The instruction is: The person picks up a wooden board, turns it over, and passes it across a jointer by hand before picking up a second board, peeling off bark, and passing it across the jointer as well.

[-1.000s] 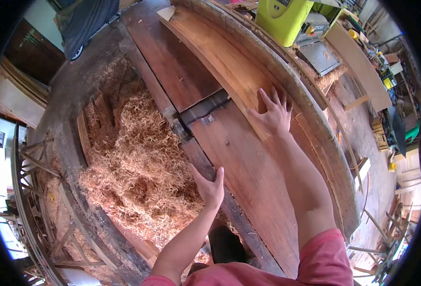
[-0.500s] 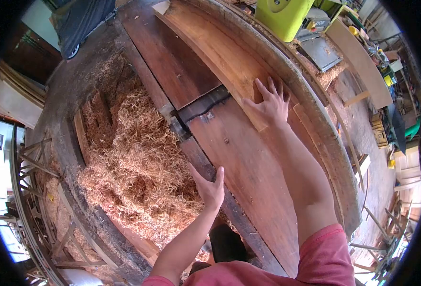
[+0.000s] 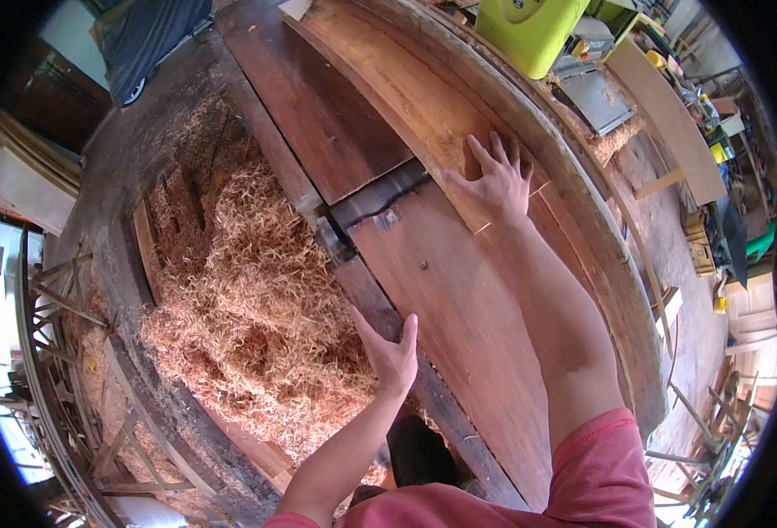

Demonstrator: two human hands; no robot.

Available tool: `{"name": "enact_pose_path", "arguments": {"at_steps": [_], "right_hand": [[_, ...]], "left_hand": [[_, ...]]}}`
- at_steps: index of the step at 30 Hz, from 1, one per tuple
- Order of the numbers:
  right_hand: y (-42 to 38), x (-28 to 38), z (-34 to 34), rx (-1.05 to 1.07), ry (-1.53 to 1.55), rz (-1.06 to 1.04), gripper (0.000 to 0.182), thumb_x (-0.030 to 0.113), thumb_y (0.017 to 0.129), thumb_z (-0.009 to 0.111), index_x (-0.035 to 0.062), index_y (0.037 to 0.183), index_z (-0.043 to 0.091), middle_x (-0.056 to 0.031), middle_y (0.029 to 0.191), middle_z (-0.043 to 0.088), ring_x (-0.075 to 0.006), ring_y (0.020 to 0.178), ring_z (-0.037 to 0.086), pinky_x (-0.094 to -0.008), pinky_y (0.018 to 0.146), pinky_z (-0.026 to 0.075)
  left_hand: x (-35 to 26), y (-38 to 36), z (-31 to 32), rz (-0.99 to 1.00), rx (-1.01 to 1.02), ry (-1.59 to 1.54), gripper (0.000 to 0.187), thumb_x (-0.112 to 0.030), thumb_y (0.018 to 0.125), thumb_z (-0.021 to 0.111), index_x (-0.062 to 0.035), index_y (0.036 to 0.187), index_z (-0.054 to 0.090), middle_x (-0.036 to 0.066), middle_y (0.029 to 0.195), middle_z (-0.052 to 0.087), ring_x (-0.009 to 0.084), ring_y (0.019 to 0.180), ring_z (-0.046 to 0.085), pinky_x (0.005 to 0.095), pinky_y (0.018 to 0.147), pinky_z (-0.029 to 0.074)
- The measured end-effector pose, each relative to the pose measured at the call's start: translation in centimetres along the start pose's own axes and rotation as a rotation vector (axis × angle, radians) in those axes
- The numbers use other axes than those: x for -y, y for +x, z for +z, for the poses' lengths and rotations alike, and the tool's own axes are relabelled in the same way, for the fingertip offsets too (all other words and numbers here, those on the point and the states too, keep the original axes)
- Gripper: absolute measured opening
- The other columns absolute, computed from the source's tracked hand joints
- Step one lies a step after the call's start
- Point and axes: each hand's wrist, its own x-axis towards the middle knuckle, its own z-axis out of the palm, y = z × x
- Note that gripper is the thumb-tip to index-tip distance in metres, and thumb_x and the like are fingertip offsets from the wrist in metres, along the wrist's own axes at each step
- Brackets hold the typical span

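A long pale wooden board (image 3: pixel 406 84) lies along the inner side of a wooden planing bench, against the raised side fence (image 3: pixel 573 180). My right hand (image 3: pixel 498 180) presses on the board close to its near end, fingers spread. Just left of that end, a dark cutter roller (image 3: pixel 379 194) shows in the gap between the far bed (image 3: pixel 318 106) and the near bed (image 3: pixel 459 299). My left hand (image 3: pixel 390 356) rests at the left edge of the near bed, thumb and fingers apart, holding nothing.
Curly wood shavings (image 3: pixel 256 308) are heaped left of the bench, beside the cutter's shaft end. A lime-green machine (image 3: pixel 525 31) stands beyond the fence. Tools and boards crowd the far right, and a wooden frame (image 3: pixel 72 290) stands at the left.
The board has slid slightly forward, away from me, with my right hand on it. My left hand has shifted a little toward me.
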Motion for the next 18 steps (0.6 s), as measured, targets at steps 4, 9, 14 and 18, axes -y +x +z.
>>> {"name": "enact_pose_path", "arguments": {"at_steps": [4, 9, 14, 18], "right_hand": [[0.6, 0.4, 0.2, 0.005, 0.011, 0.009, 0.087, 0.077, 0.078, 0.063, 0.0358, 0.153, 0.048, -0.0076, 0.168, 0.031, -0.0375, 0.156, 0.019, -0.0641, 0.124, 0.014], [1.4, 1.3, 0.0, 0.007, -0.003, 0.000, 0.085, 0.075, 0.079, 0.063, 0.0351, 0.153, 0.048, -0.0077, 0.168, 0.031, -0.0358, 0.156, 0.019, -0.0598, 0.126, 0.011], [2.1, 1.9, 0.0, 0.003, 0.018, -0.009, 0.086, 0.073, 0.079, 0.063, 0.0328, 0.153, 0.049, -0.0085, 0.168, 0.031, -0.0344, 0.157, 0.020, -0.0570, 0.126, 0.010], [2.6, 2.5, 0.1, 0.004, 0.028, 0.002, 0.085, 0.072, 0.079, 0.063, 0.0326, 0.153, 0.050, -0.0085, 0.168, 0.030, -0.0343, 0.157, 0.020, -0.0571, 0.126, 0.010]], "left_hand": [[0.1, 0.1, 0.1, -0.005, 0.008, 0.008, 0.113, -0.041, 0.091, 0.077, 0.0107, 0.158, 0.002, 0.035, 0.164, 0.010, 0.0433, 0.155, 0.016, 0.0473, 0.127, 0.017], [0.3, 0.1, -0.2, -0.017, 0.030, 0.013, 0.112, -0.038, 0.093, 0.076, 0.0087, 0.159, -0.002, 0.033, 0.166, 0.007, 0.0413, 0.156, 0.012, 0.0461, 0.128, 0.015], [0.2, 0.1, -0.3, -0.021, 0.033, 0.030, 0.113, -0.039, 0.092, 0.076, 0.0093, 0.159, -0.001, 0.034, 0.166, 0.008, 0.0420, 0.156, 0.013, 0.0461, 0.128, 0.015], [0.4, 0.1, -0.3, -0.012, 0.037, 0.004, 0.113, -0.040, 0.092, 0.076, 0.0103, 0.159, -0.001, 0.034, 0.166, 0.008, 0.0415, 0.156, 0.012, 0.0456, 0.128, 0.013]]}}
